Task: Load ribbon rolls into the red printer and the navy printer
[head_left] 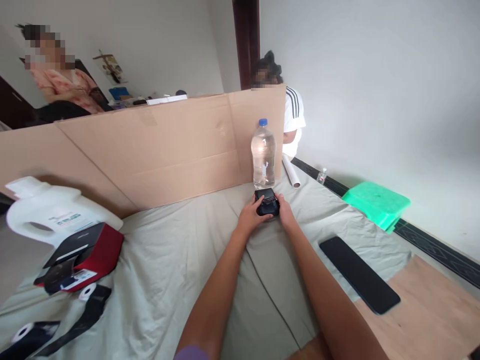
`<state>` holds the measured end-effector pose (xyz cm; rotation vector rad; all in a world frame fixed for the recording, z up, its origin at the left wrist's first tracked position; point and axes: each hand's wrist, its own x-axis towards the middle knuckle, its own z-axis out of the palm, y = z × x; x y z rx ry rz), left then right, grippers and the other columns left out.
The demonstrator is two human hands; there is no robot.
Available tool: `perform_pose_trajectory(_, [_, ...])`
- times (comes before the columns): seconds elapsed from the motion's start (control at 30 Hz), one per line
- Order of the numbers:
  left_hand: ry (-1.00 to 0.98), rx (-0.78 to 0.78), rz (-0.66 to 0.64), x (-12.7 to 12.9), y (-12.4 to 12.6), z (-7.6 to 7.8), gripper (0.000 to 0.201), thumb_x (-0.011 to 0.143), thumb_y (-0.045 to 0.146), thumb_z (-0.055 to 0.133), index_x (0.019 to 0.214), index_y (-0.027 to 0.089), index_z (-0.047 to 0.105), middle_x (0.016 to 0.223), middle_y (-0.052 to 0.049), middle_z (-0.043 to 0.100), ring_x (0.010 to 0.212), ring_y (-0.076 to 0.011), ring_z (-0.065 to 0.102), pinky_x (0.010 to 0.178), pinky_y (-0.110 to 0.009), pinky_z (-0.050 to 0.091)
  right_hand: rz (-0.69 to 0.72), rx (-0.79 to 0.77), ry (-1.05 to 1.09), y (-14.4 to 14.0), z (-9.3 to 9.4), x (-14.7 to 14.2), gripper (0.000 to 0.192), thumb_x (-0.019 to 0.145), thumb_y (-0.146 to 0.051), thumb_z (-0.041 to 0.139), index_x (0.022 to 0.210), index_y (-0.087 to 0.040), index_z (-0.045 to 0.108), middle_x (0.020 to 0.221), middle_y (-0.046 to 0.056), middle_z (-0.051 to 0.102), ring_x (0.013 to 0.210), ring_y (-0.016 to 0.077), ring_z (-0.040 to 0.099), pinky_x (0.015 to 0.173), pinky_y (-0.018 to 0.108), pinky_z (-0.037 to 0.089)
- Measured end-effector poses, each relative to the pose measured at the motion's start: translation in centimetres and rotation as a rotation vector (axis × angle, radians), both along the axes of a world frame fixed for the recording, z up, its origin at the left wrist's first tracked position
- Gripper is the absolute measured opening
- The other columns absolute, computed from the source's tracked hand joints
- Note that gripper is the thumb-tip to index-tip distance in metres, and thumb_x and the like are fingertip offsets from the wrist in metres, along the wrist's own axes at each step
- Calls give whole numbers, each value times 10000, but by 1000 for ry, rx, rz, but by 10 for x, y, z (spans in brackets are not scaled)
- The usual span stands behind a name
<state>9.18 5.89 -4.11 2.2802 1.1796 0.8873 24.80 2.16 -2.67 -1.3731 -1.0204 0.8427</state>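
Both of my arms reach forward over the grey-green cloth to a small black box-like device with rounded corners. My left hand grips its left side, one finger on top and the thumb along the near edge. On the opposite side, my right hand is closed around the device's edge. A broken-looking or shiny patch shows on its top; I cannot make out what it is. Just behind the device stands a large clear bottle with a blue cap, upright against the cardboard.
A cardboard panel stands across the back, with two people beyond it. At left are a white jug, a red-and-black machine and black ribbon rolls. At right lie a phone, a white tube and a green stool.
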Motion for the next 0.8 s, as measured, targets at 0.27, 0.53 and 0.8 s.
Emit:
perform_pose_trajectory(0.27, [-13,-22,18,10,3,-6,804,762,441,829,1474,221,527,1585,-169,399,1396,-325,501,1169,-464,410,-9,26,-12,13,-14,9,712,949,-686,301,1279,-170,666,1343,105,669,1356,275,519,1187,419,333])
perform_pose_trajectory(0.53, [-65,172,123,-106,-46,43,444,913,238,626,1357,237,630,1467,-74,573,1367,-219,538,1182,-400,398,-350,468,-403,-4,11,-13,611,915,-585,458,1310,-148,621,1376,171,603,1329,308,510,1176,545,303])
perform_pose_trajectory(0.8, [-187,361,1014,-440,-103,97,433,917,298,549,1325,170,618,1404,-108,618,1345,-264,536,1176,-394,369,342,563,-385,-48,36,-238,321,938,-382,520,1186,-244,671,1223,87,685,1181,256,611,1103,486,427])
